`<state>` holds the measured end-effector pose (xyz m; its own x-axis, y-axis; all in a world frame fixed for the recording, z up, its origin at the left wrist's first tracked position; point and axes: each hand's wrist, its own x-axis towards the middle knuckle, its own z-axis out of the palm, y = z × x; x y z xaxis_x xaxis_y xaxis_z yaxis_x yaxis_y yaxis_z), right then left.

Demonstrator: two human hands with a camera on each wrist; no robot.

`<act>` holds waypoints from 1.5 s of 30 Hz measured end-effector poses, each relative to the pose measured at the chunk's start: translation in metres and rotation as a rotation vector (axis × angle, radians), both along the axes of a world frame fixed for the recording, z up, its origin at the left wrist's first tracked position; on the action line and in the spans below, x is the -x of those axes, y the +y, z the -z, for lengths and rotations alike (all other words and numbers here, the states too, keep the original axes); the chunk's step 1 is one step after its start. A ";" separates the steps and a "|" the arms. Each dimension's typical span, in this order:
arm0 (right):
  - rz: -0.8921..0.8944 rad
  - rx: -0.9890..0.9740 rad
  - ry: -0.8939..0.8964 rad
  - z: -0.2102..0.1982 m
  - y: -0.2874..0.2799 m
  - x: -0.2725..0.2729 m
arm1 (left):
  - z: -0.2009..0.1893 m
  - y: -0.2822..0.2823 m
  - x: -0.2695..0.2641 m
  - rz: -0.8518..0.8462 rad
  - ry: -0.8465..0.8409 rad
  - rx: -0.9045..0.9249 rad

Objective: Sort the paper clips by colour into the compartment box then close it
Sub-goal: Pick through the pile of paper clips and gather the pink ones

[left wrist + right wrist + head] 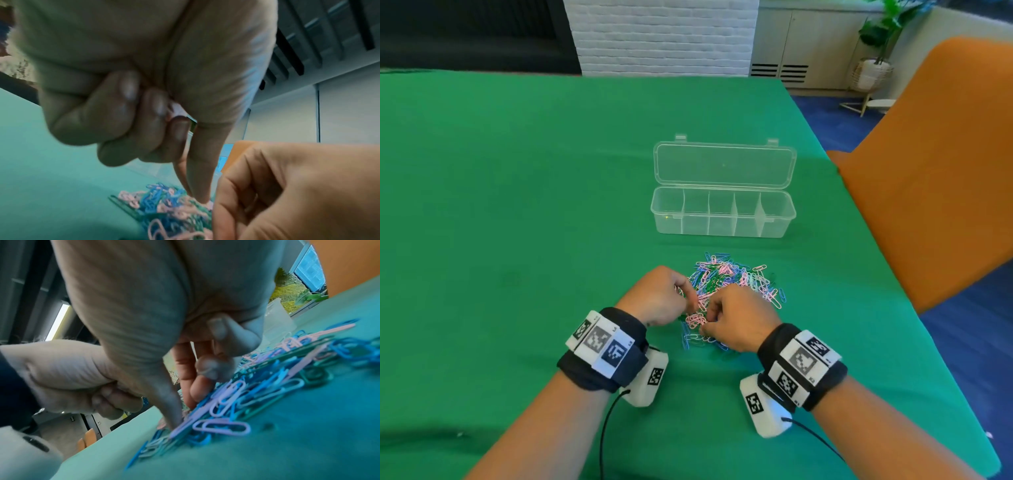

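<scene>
Both hands (pixel 697 310) pinching pink clips from the paper clips (pixel 729 284) near the surface's right edge: light, slick, tangle-prone, best nipped singly at a loop.

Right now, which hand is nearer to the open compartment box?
Left, by a little. The left hand works at the pile's left edge, slightly farther up the table toward the compartment box. The right hand sits at the pile's near edge, farther from it.
</scene>
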<state>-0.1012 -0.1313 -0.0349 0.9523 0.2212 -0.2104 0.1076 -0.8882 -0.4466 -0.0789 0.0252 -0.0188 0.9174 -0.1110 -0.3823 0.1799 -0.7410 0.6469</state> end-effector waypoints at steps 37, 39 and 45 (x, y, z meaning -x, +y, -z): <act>-0.007 -0.090 0.087 0.004 0.005 -0.002 | 0.013 0.001 0.005 0.182 -0.010 -0.194; -0.002 -0.068 0.082 0.003 0.008 -0.001 | 0.013 0.001 0.006 0.186 -0.005 -0.194; 0.031 -0.065 0.104 -0.003 0.003 -0.006 | 0.014 0.004 0.002 0.174 0.009 -0.079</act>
